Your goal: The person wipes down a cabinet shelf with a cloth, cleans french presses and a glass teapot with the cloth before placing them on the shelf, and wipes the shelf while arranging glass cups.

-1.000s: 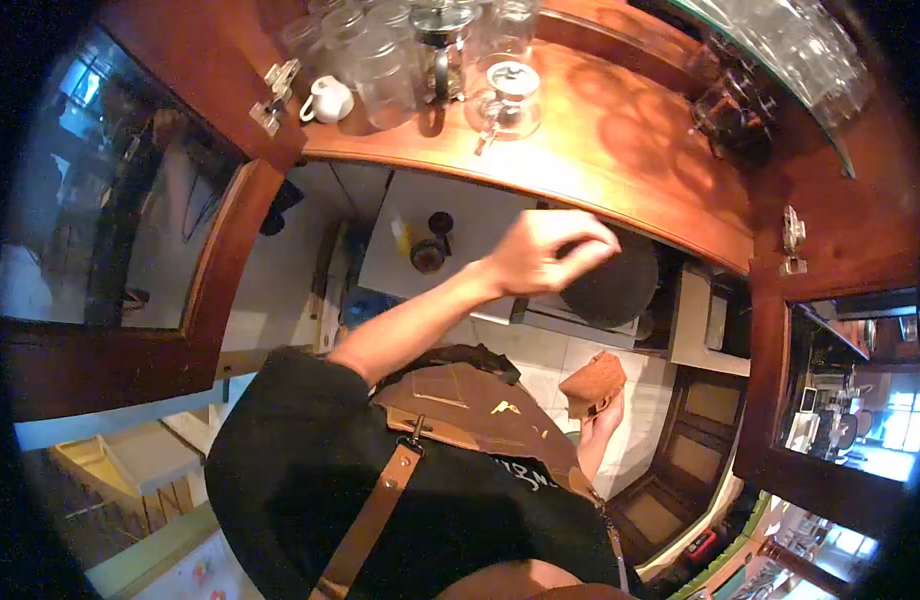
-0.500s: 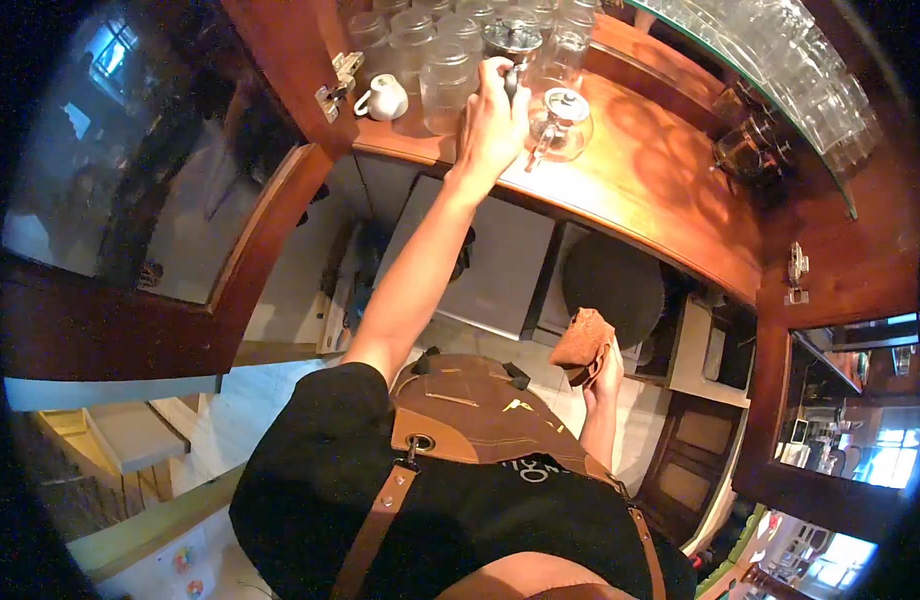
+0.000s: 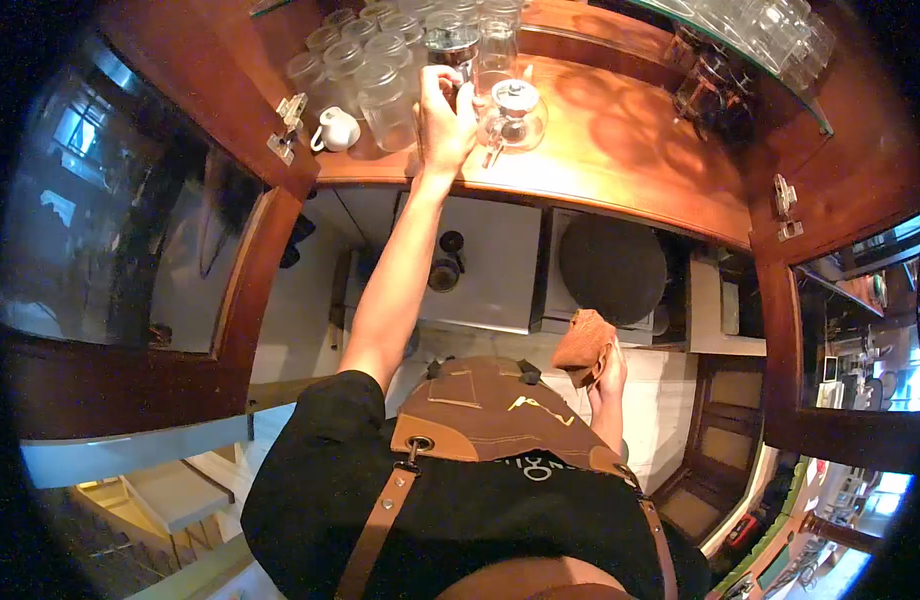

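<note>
My left hand [image 3: 446,122] reaches up to the wooden cabinet shelf [image 3: 620,140], its fingers closed round the handle of a glass press pot with a metal lid [image 3: 452,40]. Just right of it sits a round glass teapot [image 3: 517,115] with a metal lid. Left of my hand are a glass jar [image 3: 385,105] and a small white jug [image 3: 336,130]. Lower down, my right hand [image 3: 610,375] holds a folded brown cloth [image 3: 584,342] in front of my apron.
Several clear glass jars [image 3: 342,68] stand at the shelf's back left. More glasses [image 3: 750,30] rest on a glass shelf at upper right, above a dark press pot [image 3: 715,90]. Open cabinet doors flank both sides. Below lies a round black surface [image 3: 613,265].
My left hand has risen from below the shelf edge to the press pot and taken its handle. My right hand with the cloth has come up slightly. The view has shifted.
</note>
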A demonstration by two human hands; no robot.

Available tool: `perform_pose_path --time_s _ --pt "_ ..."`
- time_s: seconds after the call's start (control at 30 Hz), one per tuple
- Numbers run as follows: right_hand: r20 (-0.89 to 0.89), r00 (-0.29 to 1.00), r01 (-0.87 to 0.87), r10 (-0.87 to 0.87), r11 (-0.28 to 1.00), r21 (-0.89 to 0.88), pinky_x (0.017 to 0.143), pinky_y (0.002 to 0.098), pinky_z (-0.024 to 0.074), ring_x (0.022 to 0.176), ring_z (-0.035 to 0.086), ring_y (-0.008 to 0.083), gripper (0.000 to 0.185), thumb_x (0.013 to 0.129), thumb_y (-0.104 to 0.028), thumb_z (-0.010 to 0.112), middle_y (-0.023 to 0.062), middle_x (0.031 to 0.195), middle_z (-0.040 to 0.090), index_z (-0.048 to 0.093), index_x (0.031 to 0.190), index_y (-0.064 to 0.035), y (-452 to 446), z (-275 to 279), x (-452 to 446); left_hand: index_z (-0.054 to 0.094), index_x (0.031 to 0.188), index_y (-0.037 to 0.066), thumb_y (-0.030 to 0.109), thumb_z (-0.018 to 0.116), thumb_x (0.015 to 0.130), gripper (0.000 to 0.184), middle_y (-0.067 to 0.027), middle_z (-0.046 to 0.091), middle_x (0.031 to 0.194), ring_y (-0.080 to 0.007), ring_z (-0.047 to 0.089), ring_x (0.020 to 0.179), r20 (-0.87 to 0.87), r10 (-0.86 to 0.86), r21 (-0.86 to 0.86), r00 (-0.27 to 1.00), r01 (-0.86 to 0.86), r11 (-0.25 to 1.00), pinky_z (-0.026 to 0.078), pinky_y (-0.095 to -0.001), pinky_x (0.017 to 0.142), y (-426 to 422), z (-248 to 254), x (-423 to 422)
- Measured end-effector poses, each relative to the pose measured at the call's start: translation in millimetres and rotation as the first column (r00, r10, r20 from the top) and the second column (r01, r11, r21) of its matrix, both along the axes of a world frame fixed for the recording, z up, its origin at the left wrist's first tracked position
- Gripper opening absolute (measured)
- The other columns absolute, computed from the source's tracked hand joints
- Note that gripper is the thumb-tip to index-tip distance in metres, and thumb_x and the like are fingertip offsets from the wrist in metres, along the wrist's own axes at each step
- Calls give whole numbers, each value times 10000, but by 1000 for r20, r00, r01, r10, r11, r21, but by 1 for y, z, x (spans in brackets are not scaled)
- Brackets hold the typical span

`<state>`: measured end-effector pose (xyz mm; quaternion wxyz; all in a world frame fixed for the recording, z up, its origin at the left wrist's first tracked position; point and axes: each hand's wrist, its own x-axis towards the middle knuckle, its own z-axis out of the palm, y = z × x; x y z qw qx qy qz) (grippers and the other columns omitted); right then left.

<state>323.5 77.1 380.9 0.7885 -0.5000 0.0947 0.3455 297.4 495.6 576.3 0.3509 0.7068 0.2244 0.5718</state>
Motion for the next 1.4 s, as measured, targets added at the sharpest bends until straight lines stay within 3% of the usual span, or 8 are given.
perform_pose_path --time_s 0.33,0.5,0.53,0.7,0.83,0.93,1.03,1.4 --pt "37 997 -68 66 996 58 1074 416 468 1287 547 267 456 1076 -213 386 135 1431 524 383 1484 -8 6 7 3 479 969 33 -56 620 921 173 -93 646 770 -187 718 743 33 -27 180 999 21 983 527 -309 612 -49 33 -38" --pt "58 994 -96 94 994 43 1118 410 419 1323 523 251 449 1072 -240 392 117 1445 521 419 1458 -12 15 18 1 443 1046 38 -55 592 936 206 -46 485 842 -111 473 711 189 -32 299 981 -26 954 426 -244 651 -93 40 -81" --pt "16 994 -113 112 991 74 1108 412 427 1307 536 252 458 1066 -285 398 114 1425 538 441 1436 -18 18 30 0 414 1089 77 -23 553 962 213 -45 449 1022 -106 475 897 158 -112 108 981 96 990 449 -244 813 -109 41 -102" --pt "3 993 -113 120 928 356 1042 463 484 1142 631 273 481 1007 -378 483 148 1278 614 530 1317 -13 39 111 -3 379 1152 95 -24 561 932 310 -37 464 970 -42 410 648 432 -192 -240 881 318 917 367 -184 532 -152 36 -149" --pt "828 535 -291 169 957 -6 1037 438 468 1143 618 287 498 921 -213 568 196 1228 614 497 1345 39 60 177 10 366 1243 63 3 602 928 398 5 488 762 -36 384 548 433 -304 -432 849 491 756 317 -181 481 -173 2 -163" --pt "933 317 -293 172 953 -76 1002 404 476 1112 626 259 542 740 18 583 160 1229 649 576 1282 4 88 231 -7 363 1268 43 14 624 934 425 19 477 724 -33 399 554 365 -315 -505 876 471 723 315 -186 483 -189 -8 -169" --pt "919 -320 -192 231 934 -302 900 420 511 987 630 361 537 658 -68 691 160 1168 667 618 1187 -18 101 245 -11 386 1248 41 -1 625 929 402 7 495 763 -31 423 588 325 -264 -455 908 395 798 316 -173 513 -192 -16 -171" --pt "884 -414 -297 218 885 -358 809 402 507 894 614 323 434 651 -107 753 114 1082 681 665 1072 -50 104 252 -5 560 1222 -4 7 631 896 333 -5 517 761 -75 444 659 218 -275 -295 937 331 896 350 -216 590 -190 -15 -200"
